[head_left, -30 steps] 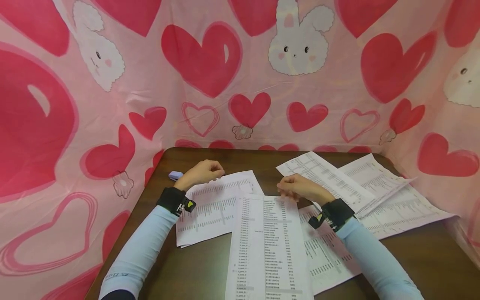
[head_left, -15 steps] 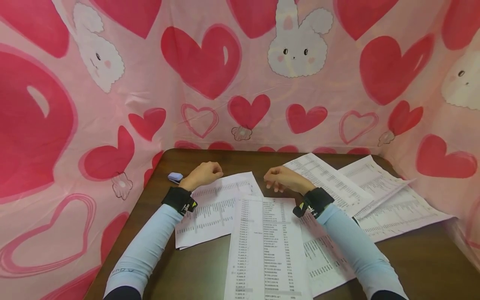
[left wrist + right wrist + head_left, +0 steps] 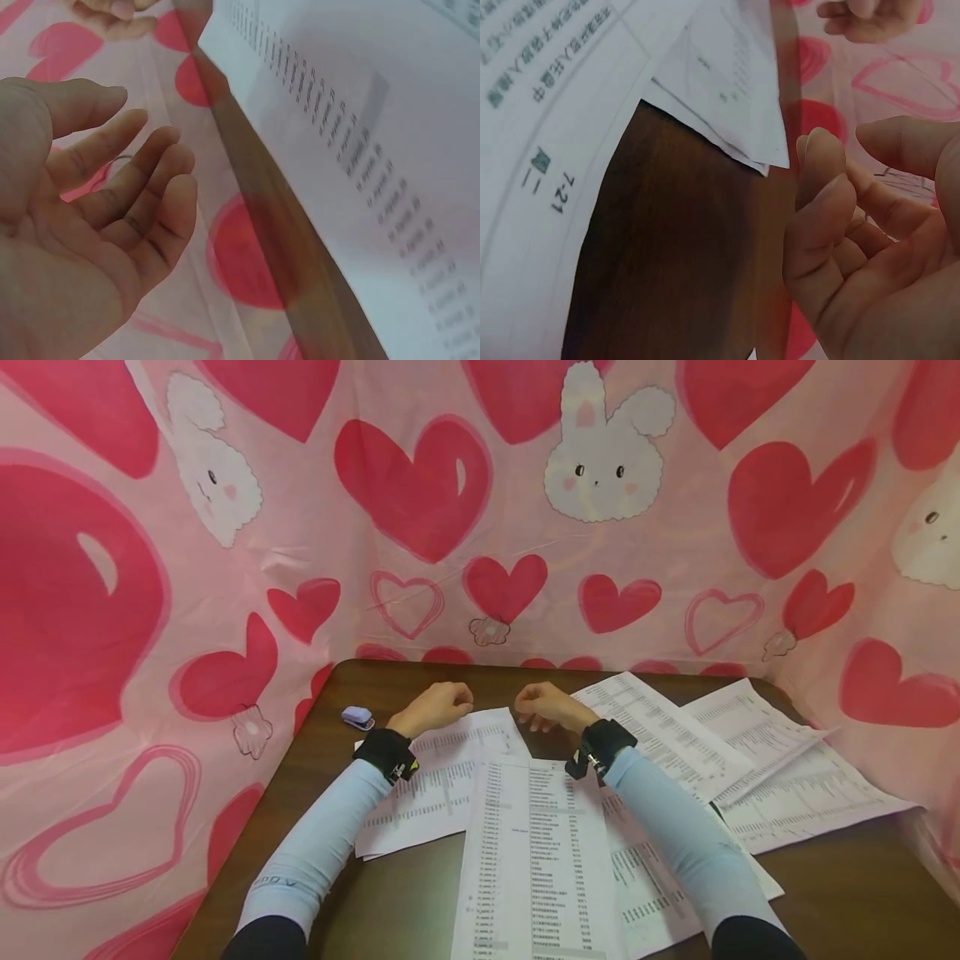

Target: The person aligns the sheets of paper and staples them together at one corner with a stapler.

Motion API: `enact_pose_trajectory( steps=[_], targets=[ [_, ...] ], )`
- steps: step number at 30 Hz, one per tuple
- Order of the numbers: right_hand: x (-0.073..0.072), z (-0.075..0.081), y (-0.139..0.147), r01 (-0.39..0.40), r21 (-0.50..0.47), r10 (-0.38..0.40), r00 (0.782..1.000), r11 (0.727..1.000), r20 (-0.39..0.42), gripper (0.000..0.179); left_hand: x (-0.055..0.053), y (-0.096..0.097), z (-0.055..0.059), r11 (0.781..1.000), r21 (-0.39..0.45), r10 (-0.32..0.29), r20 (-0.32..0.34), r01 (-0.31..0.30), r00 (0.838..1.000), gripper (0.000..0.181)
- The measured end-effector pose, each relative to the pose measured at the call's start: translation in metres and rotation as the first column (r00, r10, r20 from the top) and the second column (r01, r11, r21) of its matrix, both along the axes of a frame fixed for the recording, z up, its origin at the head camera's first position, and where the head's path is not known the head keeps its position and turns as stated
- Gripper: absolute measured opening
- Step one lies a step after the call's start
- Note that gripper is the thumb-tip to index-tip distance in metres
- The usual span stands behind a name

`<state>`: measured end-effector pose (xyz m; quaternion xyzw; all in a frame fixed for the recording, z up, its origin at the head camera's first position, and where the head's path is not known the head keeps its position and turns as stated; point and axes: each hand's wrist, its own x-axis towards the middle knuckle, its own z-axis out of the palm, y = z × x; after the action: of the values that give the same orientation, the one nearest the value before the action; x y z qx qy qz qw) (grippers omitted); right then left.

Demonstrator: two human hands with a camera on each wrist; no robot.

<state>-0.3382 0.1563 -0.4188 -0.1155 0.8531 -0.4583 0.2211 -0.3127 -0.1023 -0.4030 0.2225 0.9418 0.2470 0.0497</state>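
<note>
My left hand (image 3: 435,707) hovers over the far edge of a printed sheet (image 3: 420,827) on the left, its fingers loosely curled with nothing between them, as the left wrist view of the hand (image 3: 112,187) confirms. Facing it across a small gap is my right hand (image 3: 553,706), also loosely curled and holding nothing; the right wrist view shows the bare fingertips (image 3: 821,206). Between the forearms, nearer the body, a long printed list (image 3: 536,868) lies over the other pages. A lilac stapler (image 3: 358,717) rests on the table left of my left hand.
Several printed sheets (image 3: 667,735) overlap at the right of the brown wooden table (image 3: 847,893), one with a raised corner. Another page (image 3: 645,877) lies partly beneath my right forearm. Pink cloth (image 3: 525,535) with hearts and rabbits hangs around the table's far side.
My right hand has moved left, away from the long list's top right corner. My left hand has shifted slightly right, so the two hands are closer together. The papers stay where they lay.
</note>
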Motion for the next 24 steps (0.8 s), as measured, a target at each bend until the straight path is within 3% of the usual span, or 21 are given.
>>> enact_pose_trajectory(
  steps=[5, 9, 13, 18, 24],
  targets=[
    [-0.005, -0.009, -0.005, 0.011, 0.023, -0.01, 1.0, 1.0, -0.028, 0.024, -0.008, 0.018, -0.006, 1.0, -0.023, -0.015, 0.014, 0.015, 1.0, 0.023],
    [-0.007, -0.021, -0.009, 0.028, 0.037, -0.029, 1.0, 0.999, 0.003, 0.024, -0.01, 0.028, -0.017, 0.998, -0.056, -0.023, 0.059, 0.027, 0.998, 0.029],
    [-0.008, -0.027, -0.012, 0.03, 0.043, -0.03, 1.0, 0.999, -0.011, 0.025, -0.014, 0.034, -0.029, 0.996, -0.086, -0.025, 0.04, 0.028, 0.999, 0.029],
    [-0.012, -0.025, -0.016, 0.039, 0.065, -0.035, 0.997, 0.997, -0.064, 0.022, -0.017, 0.041, -0.032, 0.993, -0.112, -0.048, 0.012, 0.049, 0.999, 0.029],
    [-0.014, -0.027, -0.019, 0.037, 0.086, -0.032, 0.998, 0.996, -0.06, 0.02, -0.014, 0.046, -0.031, 0.986, -0.169, -0.003, -0.005, 0.002, 1.0, 0.025]
  ],
)
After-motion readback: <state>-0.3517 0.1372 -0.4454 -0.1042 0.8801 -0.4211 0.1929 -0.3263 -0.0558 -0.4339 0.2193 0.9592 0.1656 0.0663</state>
